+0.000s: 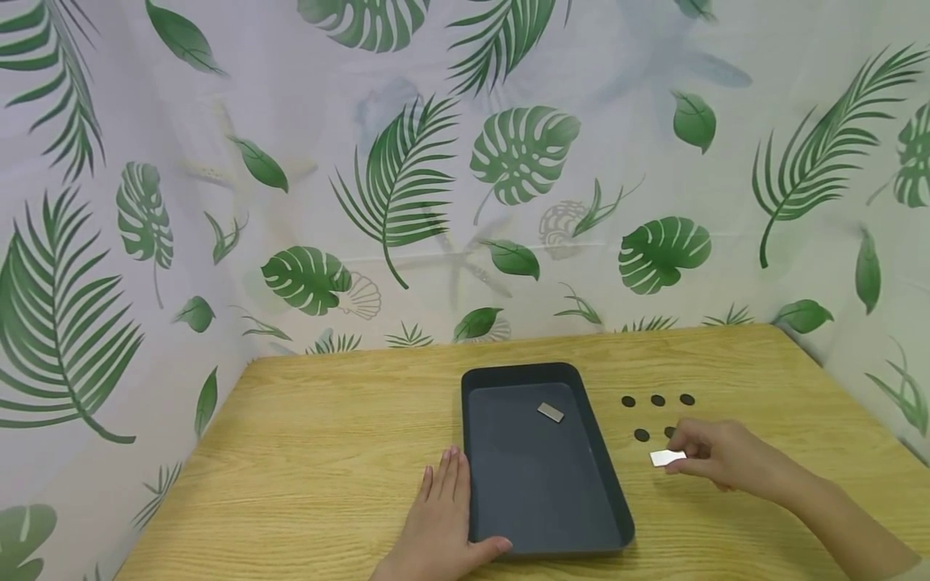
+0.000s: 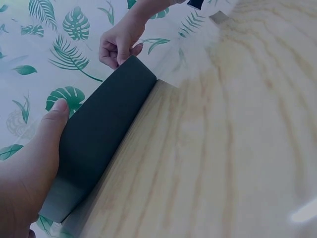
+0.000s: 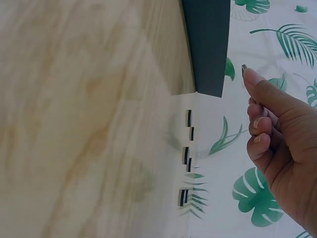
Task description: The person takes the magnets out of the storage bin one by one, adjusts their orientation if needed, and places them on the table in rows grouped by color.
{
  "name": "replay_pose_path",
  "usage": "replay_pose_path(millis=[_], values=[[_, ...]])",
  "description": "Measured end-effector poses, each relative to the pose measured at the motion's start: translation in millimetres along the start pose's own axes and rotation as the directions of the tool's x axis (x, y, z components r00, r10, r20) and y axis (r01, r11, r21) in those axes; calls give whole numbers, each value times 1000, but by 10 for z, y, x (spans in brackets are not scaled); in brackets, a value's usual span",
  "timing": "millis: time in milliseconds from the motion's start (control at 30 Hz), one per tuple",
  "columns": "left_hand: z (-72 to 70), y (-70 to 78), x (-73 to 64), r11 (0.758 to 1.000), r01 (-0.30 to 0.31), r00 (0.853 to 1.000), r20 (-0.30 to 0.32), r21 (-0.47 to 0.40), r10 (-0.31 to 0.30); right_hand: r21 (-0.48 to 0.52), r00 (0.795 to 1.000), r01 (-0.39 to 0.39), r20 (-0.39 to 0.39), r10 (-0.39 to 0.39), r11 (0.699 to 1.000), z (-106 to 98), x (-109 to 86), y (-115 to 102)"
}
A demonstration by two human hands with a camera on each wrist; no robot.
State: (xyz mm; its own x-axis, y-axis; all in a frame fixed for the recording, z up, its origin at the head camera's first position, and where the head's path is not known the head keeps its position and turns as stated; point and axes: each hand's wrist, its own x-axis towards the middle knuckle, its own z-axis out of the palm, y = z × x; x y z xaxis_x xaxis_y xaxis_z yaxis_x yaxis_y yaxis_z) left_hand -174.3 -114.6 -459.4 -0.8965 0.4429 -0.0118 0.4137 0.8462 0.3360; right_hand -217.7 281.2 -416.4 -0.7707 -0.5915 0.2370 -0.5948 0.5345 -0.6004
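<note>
A dark grey rectangular tray (image 1: 538,484) sits on the wooden table, its long side running away from me. My left hand (image 1: 439,508) rests against the tray's left wall, fingers straight, with the thumb by the near left corner. Inside the tray, toward the far end, lies a small flat metal rectangle (image 1: 550,412). To the right of the tray, my right hand (image 1: 719,456) pinches a similar shiny rectangular metal piece (image 1: 664,458) between thumb and fingers, above the table. In the right wrist view only a dark edge of that piece shows at the fingertips (image 3: 253,77).
Several small black discs (image 1: 657,400) lie in two rows right of the tray, the front row partly hidden by my right hand. The wooden table (image 1: 327,452) extends on both sides. A leaf-patterned cloth (image 1: 436,202) hangs behind and around it.
</note>
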Motion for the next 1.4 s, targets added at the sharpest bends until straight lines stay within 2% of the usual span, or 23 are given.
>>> replay_pose_path(millis=[200, 367, 733, 1100, 1200, 1400], values=[[14, 1, 15, 1000, 2, 1000, 3, 3, -2, 7, 996, -64, 62, 64, 998, 31, -20, 89], [33, 0, 12, 1000, -3, 1000, -6, 5, 3, -10, 995, -57, 81, 57, 998, 64, -25, 163], [62, -12, 18, 1000, -4, 1000, -6, -1, 4, 31, 981, -112, 162, 105, 993, 84, -30, 269], [38, -3, 14, 1000, -4, 1000, -3, -15, 4, -48, 992, -48, 115, 53, 998, 147, -36, 410], [34, -4, 15, 1000, -4, 1000, -4, -11, 4, -70, 992, -58, 105, 65, 996, 166, -30, 426], [32, -4, 10, 1000, -3, 1000, -4, -26, 3, -62, 994, -33, 99, 39, 998, 190, -34, 466]])
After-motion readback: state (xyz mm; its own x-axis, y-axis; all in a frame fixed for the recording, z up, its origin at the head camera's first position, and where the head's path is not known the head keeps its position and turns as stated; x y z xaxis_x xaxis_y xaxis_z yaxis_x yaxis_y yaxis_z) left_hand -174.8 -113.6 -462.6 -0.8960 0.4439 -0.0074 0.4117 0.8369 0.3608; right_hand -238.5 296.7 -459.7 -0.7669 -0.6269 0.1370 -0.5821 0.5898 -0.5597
